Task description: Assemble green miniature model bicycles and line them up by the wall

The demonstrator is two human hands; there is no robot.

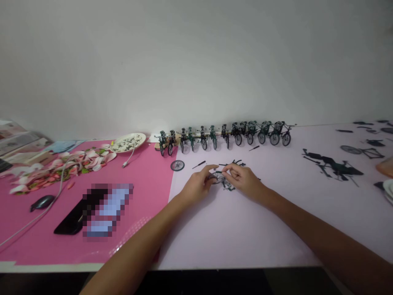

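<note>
My left hand (pixel 200 184) pinches the left rim of a small spoked bicycle wheel (pixel 217 177) at the middle of the light cloth. Fingers of my right hand (pixel 241 176) are drawn together at the wheel's upper right; any small part between them is too small to make out. Dark green miniature bike parts (pixel 229 186) show under and beside the right hand, partly hidden by it. A loose spoked wheel (pixel 177 165) lies flat to the left, on the border of the pink and light cloths. A thin screwdriver (pixel 199 164) rests just beyond my left hand.
Several miniature bicycles (pixel 214 139) stand in a row along the wall, near another screwdriver (pixel 254 148). Dark bike parts (pixel 334 166) lie at right. On the pink cloth are a plate of small parts (pixel 128 143), petals (pixel 70 166), a phone (pixel 72 215) and a mouse (pixel 42 203).
</note>
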